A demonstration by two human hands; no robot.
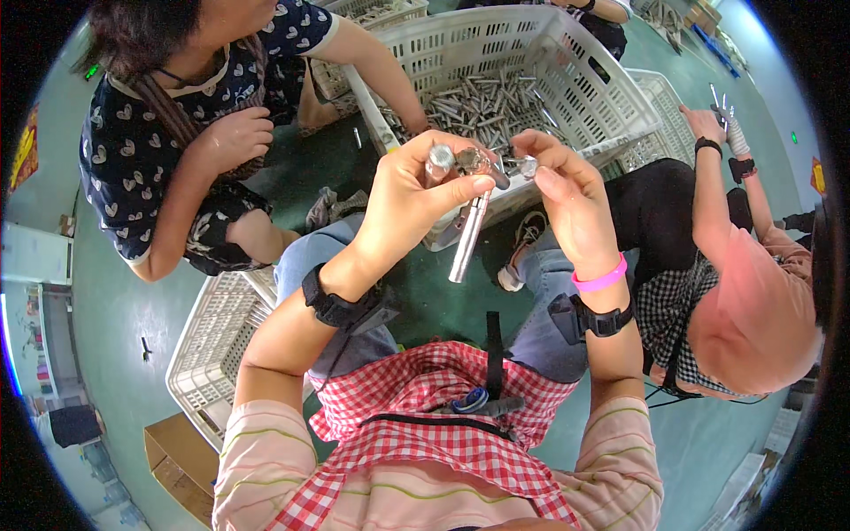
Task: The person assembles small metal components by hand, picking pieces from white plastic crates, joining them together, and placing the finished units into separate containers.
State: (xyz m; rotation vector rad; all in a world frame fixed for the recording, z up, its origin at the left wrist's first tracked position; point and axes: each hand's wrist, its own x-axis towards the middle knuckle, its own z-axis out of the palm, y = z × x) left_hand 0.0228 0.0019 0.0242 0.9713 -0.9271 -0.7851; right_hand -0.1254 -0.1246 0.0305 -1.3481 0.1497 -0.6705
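My left hand [416,181] is closed around shiny metal pieces: a slim metal tube [467,243] hangs down below the fingers, and the round end of a thicker metal cylinder [440,157] shows at the knuckles. Between thumb and fingertips there is also a dark, rounded metal part [482,166], whose kind I cannot make out. Close beside it, my right hand [571,190] pinches a small shiny metal piece [528,166] with thumb and fingers. Both hands are raised over the near edge of a white plastic crate [425,53] holding many loose metal tubes [482,106].
At the left sits a person in a dark heart-patterned top [168,168], one arm reaching into the crate. Another person in a pink head covering [757,310] works at the right. A second white crate [208,341] and an open cardboard box [181,460] stand on the green floor.
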